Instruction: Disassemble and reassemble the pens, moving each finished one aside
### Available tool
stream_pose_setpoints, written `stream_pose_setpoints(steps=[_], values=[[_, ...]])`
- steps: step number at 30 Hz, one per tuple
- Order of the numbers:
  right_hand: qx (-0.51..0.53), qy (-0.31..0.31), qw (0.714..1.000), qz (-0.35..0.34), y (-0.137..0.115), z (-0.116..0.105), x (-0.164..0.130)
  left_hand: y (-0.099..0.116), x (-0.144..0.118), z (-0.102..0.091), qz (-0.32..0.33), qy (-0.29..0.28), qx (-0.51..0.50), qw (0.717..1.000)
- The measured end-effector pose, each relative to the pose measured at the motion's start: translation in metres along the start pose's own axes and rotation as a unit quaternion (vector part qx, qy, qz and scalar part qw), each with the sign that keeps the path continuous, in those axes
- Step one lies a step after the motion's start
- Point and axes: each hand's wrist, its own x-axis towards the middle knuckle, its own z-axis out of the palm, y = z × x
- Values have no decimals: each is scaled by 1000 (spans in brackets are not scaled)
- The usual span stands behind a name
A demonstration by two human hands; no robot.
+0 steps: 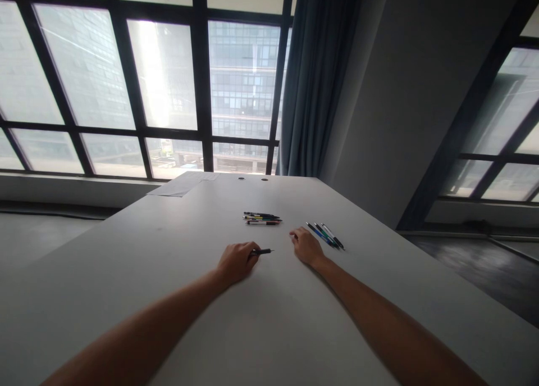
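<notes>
Left hand (238, 260) clamps a dark pen (263, 251), presumably to leave its tip (272, 250) free; right hand (307, 247): closure I cannot tell.

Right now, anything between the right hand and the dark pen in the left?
Nothing visible: only the white tabletop shows between the right hand and the dark pen in the left hand. The pen group lies beyond that gap; the other pens lie to the right hand's right.
</notes>
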Motion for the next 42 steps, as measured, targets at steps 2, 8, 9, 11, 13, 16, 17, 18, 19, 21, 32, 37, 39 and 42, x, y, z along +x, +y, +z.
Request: stream_pose_setpoints(steps=[2,8,9,11,13,16,17,18,19,21,32,37,39,42], values=[[10,12,1000,-1,2,1,1,0,0,0,0,1,1,1000],[83,27,995,41,8,1,4,0,1,1,-3,-3,2,1000],[85,21,995,51,9,1,5,0,1,1,-5,-5,2,1000],[79,10,995,63,10,1,5,0,1,0,-8,-9,2,1000],[69,8,995,71,12,2,5,0,1,0,-12,-12,0,1000],[67,9,993,93,14,3,6,0,0,0,-20,-17,-1,1000],[68,10,993,95,14,3,5,0,0,0,-23,-18,-1,1000],[71,18,993,93,14,2,5,-1,0,0,-24,-18,-1,1000],[76,36,993,84,12,1,4,-1,0,1,-25,-17,-1,1000],[94,98,990,45,4,-3,1,-2,0,2,-24,-14,-2,1000],[58,132,990,-11,-5,-3,0,-3,0,2,-26,-3,3,1000],[120,119,984,-48,0,-4,3,-3,1,2,-30,-6,3,1000],[178,116,975,-69,-20,-5,-4,-3,1,3,-31,0,1,1000],[279,26,957,-76,-54,-6,-17,-3,0,2,-29,13,-1,999]])
